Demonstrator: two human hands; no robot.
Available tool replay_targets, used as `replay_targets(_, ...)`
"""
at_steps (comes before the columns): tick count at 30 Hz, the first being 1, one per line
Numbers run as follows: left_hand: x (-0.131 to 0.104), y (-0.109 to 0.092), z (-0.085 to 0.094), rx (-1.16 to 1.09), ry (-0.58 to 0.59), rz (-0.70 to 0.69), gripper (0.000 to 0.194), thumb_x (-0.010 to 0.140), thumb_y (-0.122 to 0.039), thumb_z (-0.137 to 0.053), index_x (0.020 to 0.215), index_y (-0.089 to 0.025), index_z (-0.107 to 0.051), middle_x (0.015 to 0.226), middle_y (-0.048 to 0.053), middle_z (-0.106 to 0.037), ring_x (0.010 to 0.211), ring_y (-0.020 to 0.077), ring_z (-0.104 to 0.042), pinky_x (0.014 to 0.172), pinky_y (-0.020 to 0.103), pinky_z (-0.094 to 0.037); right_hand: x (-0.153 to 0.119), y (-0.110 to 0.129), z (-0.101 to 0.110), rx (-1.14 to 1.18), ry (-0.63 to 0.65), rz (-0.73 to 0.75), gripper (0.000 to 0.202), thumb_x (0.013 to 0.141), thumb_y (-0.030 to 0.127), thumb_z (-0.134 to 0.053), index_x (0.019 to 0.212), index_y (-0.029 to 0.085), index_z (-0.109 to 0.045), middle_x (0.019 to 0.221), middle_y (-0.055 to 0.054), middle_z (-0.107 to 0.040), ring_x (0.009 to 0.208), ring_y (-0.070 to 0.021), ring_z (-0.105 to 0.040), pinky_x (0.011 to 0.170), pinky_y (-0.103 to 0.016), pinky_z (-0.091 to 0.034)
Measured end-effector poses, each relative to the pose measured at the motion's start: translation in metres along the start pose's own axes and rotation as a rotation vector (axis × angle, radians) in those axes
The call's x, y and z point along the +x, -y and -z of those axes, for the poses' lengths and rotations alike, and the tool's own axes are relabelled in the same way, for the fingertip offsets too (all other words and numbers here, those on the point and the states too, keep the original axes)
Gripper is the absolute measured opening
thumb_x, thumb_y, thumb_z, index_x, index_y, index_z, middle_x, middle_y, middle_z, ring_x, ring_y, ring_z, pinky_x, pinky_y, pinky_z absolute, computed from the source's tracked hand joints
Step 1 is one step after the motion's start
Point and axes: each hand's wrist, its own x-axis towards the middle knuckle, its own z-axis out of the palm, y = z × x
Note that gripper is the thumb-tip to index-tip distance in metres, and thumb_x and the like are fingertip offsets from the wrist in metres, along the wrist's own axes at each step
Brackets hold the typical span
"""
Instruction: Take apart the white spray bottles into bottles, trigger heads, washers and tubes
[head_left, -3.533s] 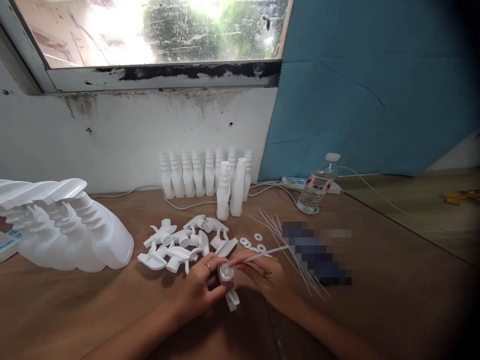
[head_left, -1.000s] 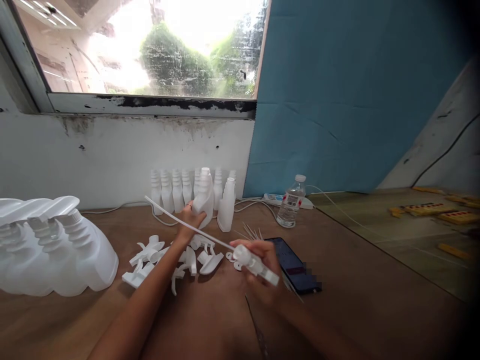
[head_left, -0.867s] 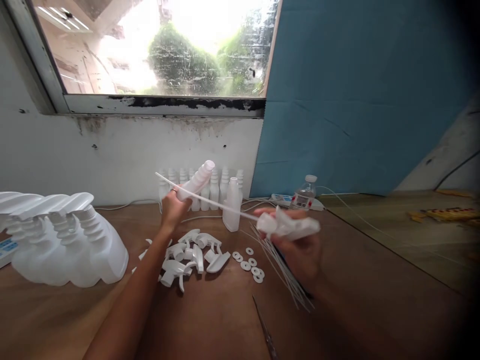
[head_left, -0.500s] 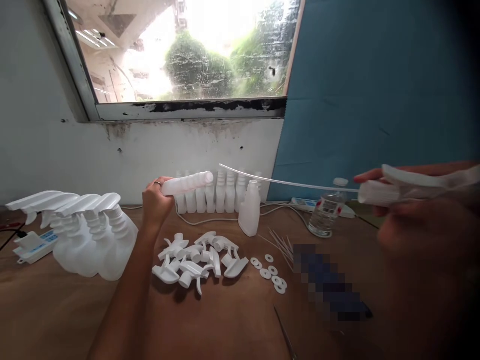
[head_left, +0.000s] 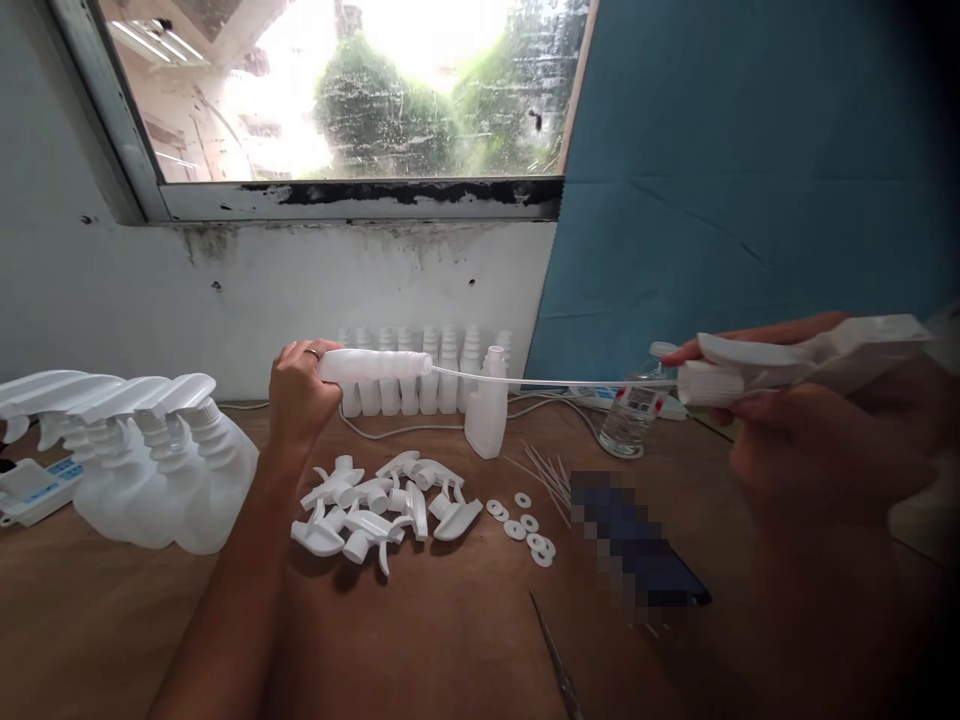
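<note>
My left hand (head_left: 304,390) is wrapped round a white plastic bottle (head_left: 379,364), held on its side above the table with its mouth facing right. My right hand (head_left: 810,420) grips a white trigger sprayer (head_left: 795,355) by its head and collar. From the collar a long thin tube (head_left: 555,382) reaches left, and its far end is at the bottle's mouth. Several loose trigger sprayer heads (head_left: 386,510) lie in a pile on the table below. White ring washers (head_left: 514,530) are scattered to their right.
Finished spray bottles (head_left: 150,470) stand at the left beside a power strip (head_left: 45,490). Open bottles (head_left: 409,385) line the wall, with one bottle (head_left: 487,420) nearer. A water bottle (head_left: 628,415), thin tubes (head_left: 547,470), a blurred dark object (head_left: 652,560) and tweezers (head_left: 553,655) are to the right.
The bottle in my left hand has levelled out, and the right hand has brought the sprayer left, so the tube's tip has met the bottle's mouth. The whole view has shifted slightly.
</note>
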Motion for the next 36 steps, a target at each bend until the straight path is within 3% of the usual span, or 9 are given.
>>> replay_targets(3, -0.002, -0.017, 0.002, -0.062, 0.051, -0.021, 0.046, 0.06, 0.002, -0.046, 0.095, -0.017, -0.069, 0.09, 0.006, -0.068, 0.091, 0.0259, -0.058, 0.085, 0.034, -0.044, -0.006, -0.004, -0.003, 0.123, 0.042, -0.054, 0.021, 0.05, 0.007, -0.055, 0.064, 0.017, -0.066, 0.061, -0.004, -0.062, 0.059, -0.0246, -0.064, 0.047, -0.034, -0.042)
replay_targets(9, -0.013, -0.066, 0.01, -0.195, 0.357, 0.007, 0.049, 0.059, 0.002, -0.047, 0.098, -0.02, -0.068, 0.09, 0.003, -0.068, 0.085, 0.023, -0.06, 0.075, 0.031, -0.046, -0.018, -0.001, -0.01, 0.065, 0.406, -0.207, 0.019, 0.065, 0.014, -0.068, 0.082, 0.021, -0.067, 0.097, -0.002, -0.064, 0.072, -0.015, -0.055, 0.053, -0.027, -0.039)
replay_targets(12, -0.018, -0.086, 0.015, -0.221, 0.461, 0.027, 0.048, 0.06, 0.001, -0.047, 0.097, -0.022, -0.067, 0.085, 0.002, -0.067, 0.079, 0.0211, -0.06, 0.068, 0.028, -0.044, -0.021, 0.003, -0.013, 0.004, 0.582, -0.304, 0.021, 0.071, 0.023, -0.071, 0.092, 0.024, -0.068, 0.085, 0.0, -0.061, 0.069, -0.0133, -0.053, 0.055, -0.026, -0.041)
replay_targets(15, -0.022, -0.098, 0.02, -0.205, 0.548, 0.071, 0.045, 0.06, -0.001, -0.047, 0.094, -0.023, -0.066, 0.078, 0.001, -0.066, 0.069, 0.0194, -0.059, 0.059, 0.027, -0.04, -0.021, 0.005, -0.014, 0.007, 0.632, -0.334, 0.028, 0.072, 0.028, -0.074, 0.099, 0.026, -0.068, 0.082, 0.001, -0.061, 0.071, -0.0133, -0.055, 0.057, -0.024, -0.044)
replay_targets(19, -0.025, -0.1, 0.029, -0.362, 0.867, 0.151, 0.038, 0.063, -0.006, -0.05, 0.094, -0.022, -0.063, 0.073, 0.0, -0.064, 0.059, 0.0173, -0.057, 0.048, 0.025, -0.035, -0.02, 0.005, -0.016, 0.1, 0.57, -0.358, 0.045, 0.068, 0.027, -0.081, 0.109, 0.028, -0.063, 0.084, 0.001, -0.065, 0.072, -0.0148, -0.062, 0.059, -0.026, -0.051)
replay_targets(22, -0.027, -0.1, 0.031, -0.574, 1.17, 0.185, 0.031, 0.067, -0.019, -0.062, 0.098, -0.022, -0.061, 0.082, 0.001, -0.066, 0.067, 0.0192, -0.061, 0.05, 0.024, -0.04, -0.022, -0.002, -0.02, 0.154, 0.548, -0.37, 0.045, 0.068, 0.029, -0.082, 0.108, 0.026, -0.063, 0.086, -0.001, -0.068, 0.076, -0.0168, -0.065, 0.062, -0.028, -0.055)
replay_targets(24, -0.027, -0.1, 0.029, -0.624, 1.285, 0.161, 0.034, 0.064, -0.028, -0.07, 0.097, -0.021, -0.06, 0.089, 0.002, -0.067, 0.076, 0.0213, -0.063, 0.054, 0.024, -0.043, -0.025, -0.009, -0.023, 0.19, 0.538, -0.396, 0.04, 0.068, 0.03, -0.081, 0.104, 0.025, -0.065, 0.091, -0.002, -0.069, 0.081, -0.0183, -0.066, 0.067, -0.03, -0.056)
replay_targets(29, -0.03, -0.101, 0.012, -0.54, 1.396, 0.048, 0.039, 0.059, -0.034, -0.076, 0.093, -0.02, -0.063, 0.095, 0.002, -0.065, 0.086, 0.0249, -0.062, 0.063, 0.026, -0.046, -0.036, -0.017, -0.036, 0.26, 0.669, -0.516, 0.031, 0.07, 0.031, -0.08, 0.097, 0.021, -0.068, 0.088, -0.003, -0.068, 0.081, -0.018, -0.065, 0.066, -0.03, -0.056)
replay_targets(36, -0.042, -0.103, -0.011, -0.553, 1.521, -0.08, 0.058, 0.06, -0.039, -0.078, 0.113, -0.024, -0.059, 0.108, 0.004, -0.064, 0.101, 0.0302, -0.059, 0.073, 0.031, -0.048, -0.047, -0.017, -0.045, 0.293, 0.776, -0.544, 0.031, 0.073, 0.031, -0.078, 0.1, 0.021, -0.067, 0.091, -0.004, -0.066, 0.082, -0.0176, -0.062, 0.068, -0.03, -0.054)
